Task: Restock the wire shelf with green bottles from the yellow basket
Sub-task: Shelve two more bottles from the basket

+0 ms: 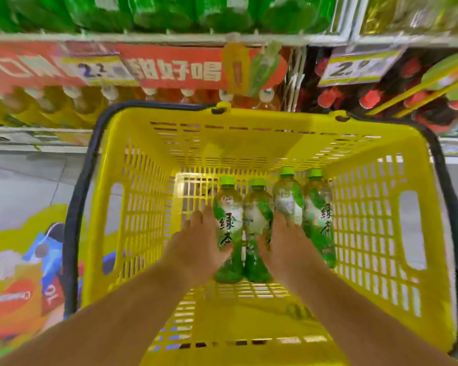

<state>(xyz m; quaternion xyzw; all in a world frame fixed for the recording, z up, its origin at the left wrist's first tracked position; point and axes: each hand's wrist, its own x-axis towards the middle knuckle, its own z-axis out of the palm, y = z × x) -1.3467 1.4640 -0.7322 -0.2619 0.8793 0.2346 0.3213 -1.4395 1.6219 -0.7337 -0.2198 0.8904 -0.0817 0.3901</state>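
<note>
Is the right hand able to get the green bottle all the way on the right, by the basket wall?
Probably yes. The far-right bottle stands uncovered just beside the right hand in the open-topped yellow basket. That hand touches the neighbouring bottle, so it would have to shift over.

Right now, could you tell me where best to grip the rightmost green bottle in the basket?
Wrap the label section of the rightmost bottle from its right side, I'd suggest: that flank faces open space toward the basket wall, while its left is crowded by the neighbouring bottle.

Head view, steeply down, close over basket (262,143)
</note>
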